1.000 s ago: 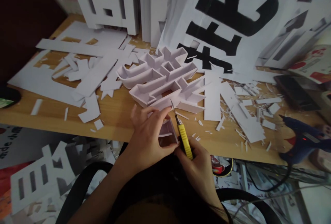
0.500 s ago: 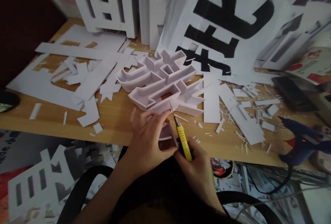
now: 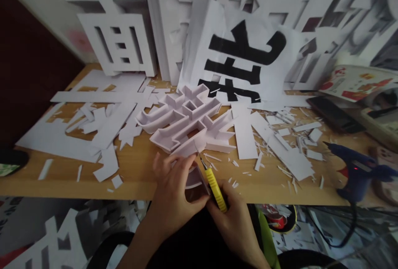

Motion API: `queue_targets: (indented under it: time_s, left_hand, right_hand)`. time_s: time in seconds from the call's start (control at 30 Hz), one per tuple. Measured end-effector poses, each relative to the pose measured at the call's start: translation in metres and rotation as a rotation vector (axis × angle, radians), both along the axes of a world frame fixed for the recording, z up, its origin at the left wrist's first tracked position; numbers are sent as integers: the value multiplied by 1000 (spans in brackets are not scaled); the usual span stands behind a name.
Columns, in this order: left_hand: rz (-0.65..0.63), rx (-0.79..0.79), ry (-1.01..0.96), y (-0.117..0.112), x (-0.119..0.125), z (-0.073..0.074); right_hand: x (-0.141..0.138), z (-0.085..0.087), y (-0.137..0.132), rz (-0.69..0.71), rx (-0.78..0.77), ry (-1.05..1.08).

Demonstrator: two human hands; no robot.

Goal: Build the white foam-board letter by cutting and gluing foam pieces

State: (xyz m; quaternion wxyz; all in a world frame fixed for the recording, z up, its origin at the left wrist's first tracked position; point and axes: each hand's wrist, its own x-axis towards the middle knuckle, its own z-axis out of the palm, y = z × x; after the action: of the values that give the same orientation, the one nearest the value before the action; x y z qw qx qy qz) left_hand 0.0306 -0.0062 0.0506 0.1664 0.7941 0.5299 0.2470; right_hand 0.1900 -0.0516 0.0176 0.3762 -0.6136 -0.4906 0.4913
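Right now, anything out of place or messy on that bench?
Yes. White offcuts are strewn across the wooden table, thickest right of the 3D foam character. The blue glue gun sits near the front edge, indicator lit. More cut pieces lie on the floor below.

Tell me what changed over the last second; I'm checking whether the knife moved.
Little changed. The view tilted up, showing more of the leaning white letters behind. The left hand still holds the small white piece at the table edge, and the right hand still grips the yellow knife, blade against that piece. The big white letter and glue gun stayed put.
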Motion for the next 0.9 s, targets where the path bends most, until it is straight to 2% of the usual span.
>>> queue_targets:
  time_s: [0.57,0.9]
  left_hand:
    - [-29,80,46,0,0,-1]
    - [-39,103,65,1,-2,0]
  right_hand:
    - [-2,-2,2,5,29,-94]
    - [-1,6,6,8,29,-57]
